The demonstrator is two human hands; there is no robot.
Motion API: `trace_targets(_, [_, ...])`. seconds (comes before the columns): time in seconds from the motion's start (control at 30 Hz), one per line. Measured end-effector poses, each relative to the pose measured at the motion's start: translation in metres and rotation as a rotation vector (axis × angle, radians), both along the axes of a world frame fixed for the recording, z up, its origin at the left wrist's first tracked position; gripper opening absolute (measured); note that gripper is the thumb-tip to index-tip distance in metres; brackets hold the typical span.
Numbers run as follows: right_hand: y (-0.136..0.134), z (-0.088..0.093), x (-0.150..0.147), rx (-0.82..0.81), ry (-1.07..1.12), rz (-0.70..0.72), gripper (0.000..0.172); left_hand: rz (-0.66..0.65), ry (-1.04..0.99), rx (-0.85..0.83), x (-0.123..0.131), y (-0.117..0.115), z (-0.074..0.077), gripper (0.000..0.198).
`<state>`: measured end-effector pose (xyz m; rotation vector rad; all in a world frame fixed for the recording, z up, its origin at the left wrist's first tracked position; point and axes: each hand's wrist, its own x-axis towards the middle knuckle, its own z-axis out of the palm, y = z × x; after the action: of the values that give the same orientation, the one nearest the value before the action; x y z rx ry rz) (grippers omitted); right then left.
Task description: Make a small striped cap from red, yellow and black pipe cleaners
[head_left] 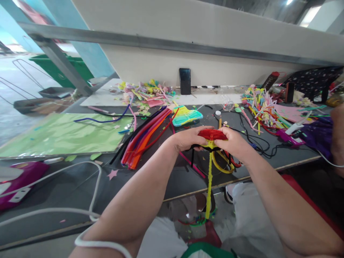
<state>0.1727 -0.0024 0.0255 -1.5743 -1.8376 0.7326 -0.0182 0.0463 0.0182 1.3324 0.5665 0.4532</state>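
Over the front part of the table, my left hand (189, 139) and my right hand (232, 141) grip the two ends of a red and yellow pipe-cleaner piece (212, 134). Both thumbs press on its near side, with fingers curled around and underneath, partly hidden. A long yellow pipe-cleaner strand (209, 190) hangs from its middle past the table edge. Black strands stick out below the piece. Just under my right hand, a yellow pipe-cleaner loop (223, 166) lies on the table. Beyond my left hand rests a turquoise and yellow pipe-cleaner piece (185, 116).
Left of my hands lies a bundle of pipe cleaners (146, 139). Purple devices, one at left (21, 182), one at right (291, 138), have white cables. A phone (185, 81) leans at the back between scrap piles. Another person's arm (338, 136) shows at right.
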Motion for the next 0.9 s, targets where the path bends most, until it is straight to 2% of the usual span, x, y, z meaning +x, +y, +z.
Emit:
trace_targets(0.33, [0.000,-0.002,0.002,-0.008,0.020,0.012,0.025,0.010,-0.009,0.007,0.003,0.001,-0.004,0.078])
trace_targets(0.67, [0.005,-0.005,0.011,-0.084,0.269,0.090,0.023,-0.016,-0.069,-0.059,0.001,0.001,-0.003,0.073])
trace_targets(0.9, [0.001,0.001,0.012,-0.114,0.297,0.130,0.026,-0.044,-0.090,-0.008,0.002,0.000,-0.001,0.070])
